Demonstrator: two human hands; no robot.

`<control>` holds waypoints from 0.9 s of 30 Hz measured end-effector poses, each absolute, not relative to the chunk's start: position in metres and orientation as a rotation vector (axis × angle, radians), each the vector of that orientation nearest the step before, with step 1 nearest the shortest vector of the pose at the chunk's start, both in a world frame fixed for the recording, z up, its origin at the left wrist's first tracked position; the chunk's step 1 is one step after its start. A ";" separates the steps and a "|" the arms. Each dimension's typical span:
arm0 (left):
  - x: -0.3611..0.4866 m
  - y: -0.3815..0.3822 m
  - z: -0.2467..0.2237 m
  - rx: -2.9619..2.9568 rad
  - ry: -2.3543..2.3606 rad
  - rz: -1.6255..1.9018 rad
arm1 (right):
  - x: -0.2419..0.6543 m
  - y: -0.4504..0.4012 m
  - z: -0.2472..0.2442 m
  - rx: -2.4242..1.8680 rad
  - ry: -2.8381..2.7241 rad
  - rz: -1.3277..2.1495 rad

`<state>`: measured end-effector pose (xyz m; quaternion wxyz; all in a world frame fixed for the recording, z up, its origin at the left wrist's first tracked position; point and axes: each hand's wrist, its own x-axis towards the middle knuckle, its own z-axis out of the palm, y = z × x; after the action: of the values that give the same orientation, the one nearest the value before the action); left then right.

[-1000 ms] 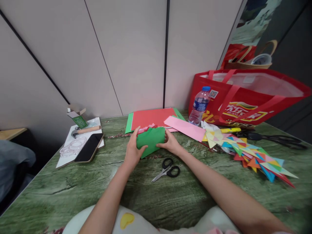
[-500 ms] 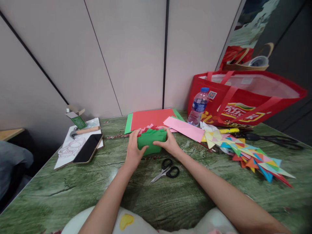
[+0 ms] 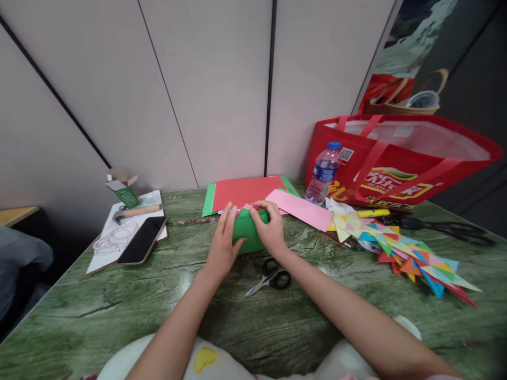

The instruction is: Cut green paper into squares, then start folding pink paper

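Note:
Between my hands is a folded green paper piece (image 3: pixel 246 236), with pink and red paper showing at its top edge. My left hand (image 3: pixel 224 240) grips its left side, thumb on the near face and fingers reaching over the top. My right hand (image 3: pixel 270 228) is closed on the upper right part, its fingertips at the top edge. Just below, a pair of scissors (image 3: pixel 268 279) with black handles lies on the table, blades pointing to the lower left. Behind the green piece lie red paper sheets (image 3: pixel 247 192) over green ones. My fingers partly cover the pink and red paper.
On the right are a pink paper strip (image 3: pixel 301 210), a water bottle (image 3: pixel 322 177), a red bag (image 3: pixel 380 163), colourful folded paper (image 3: pixel 407 250) and black scissors (image 3: pixel 439 227). On the left a white board (image 3: pixel 101 258) carries a phone (image 3: pixel 143 241), a small hammer (image 3: pixel 140 211) and beads (image 3: pixel 114 238).
My right hand has shifted left and up, its fingers now over the top edge of the green piece. My left hand has moved slightly right, and less of the red paper shows.

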<state>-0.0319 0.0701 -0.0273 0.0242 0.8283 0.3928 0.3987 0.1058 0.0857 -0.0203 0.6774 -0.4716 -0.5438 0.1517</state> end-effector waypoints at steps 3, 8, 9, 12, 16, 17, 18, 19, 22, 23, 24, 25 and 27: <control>-0.035 0.072 -0.030 2.649 1.187 1.103 | 0.109 0.090 -0.027 -1.055 -1.227 0.376; -0.038 0.079 -0.039 2.663 1.186 1.213 | 0.118 0.104 -0.049 -1.130 -1.095 0.424; -0.038 0.079 -0.040 2.673 1.168 1.225 | 0.120 0.105 -0.052 -1.142 -1.066 0.429; -0.038 0.079 -0.041 2.691 1.114 1.238 | 0.122 0.105 -0.047 -1.145 -1.033 0.416; -0.036 0.077 -0.041 2.714 1.047 1.197 | 0.117 0.091 -0.020 -1.084 -1.147 0.356; -0.036 0.076 -0.041 2.716 1.030 1.193 | 0.115 0.087 -0.015 -1.065 -1.238 0.296; -0.036 0.076 -0.041 2.710 1.018 1.190 | 0.113 0.084 -0.011 -1.062 -1.306 0.268; -0.036 0.076 -0.041 2.696 1.014 1.194 | 0.111 0.082 -0.008 -1.069 -1.358 0.259; -0.036 0.075 -0.041 2.644 1.019 1.197 | 0.107 0.081 -0.009 -1.108 -1.398 0.265; -0.037 0.075 -0.040 2.641 1.019 1.190 | 0.107 0.082 -0.010 -1.112 -1.388 0.270; -0.037 0.074 -0.040 2.647 1.015 1.181 | 0.107 0.083 -0.012 -1.106 -1.371 0.281; -0.037 0.074 -0.039 2.659 1.012 1.170 | 0.109 0.084 -0.013 -1.094 -1.351 0.300; -0.037 0.073 -0.038 2.682 1.015 1.142 | 0.112 0.087 -0.014 -1.067 -1.310 0.352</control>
<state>-0.0369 0.0735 -0.0382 0.0272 0.8686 0.3288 0.3698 0.1125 0.0867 -0.0142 0.6501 -0.4697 -0.5768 0.1551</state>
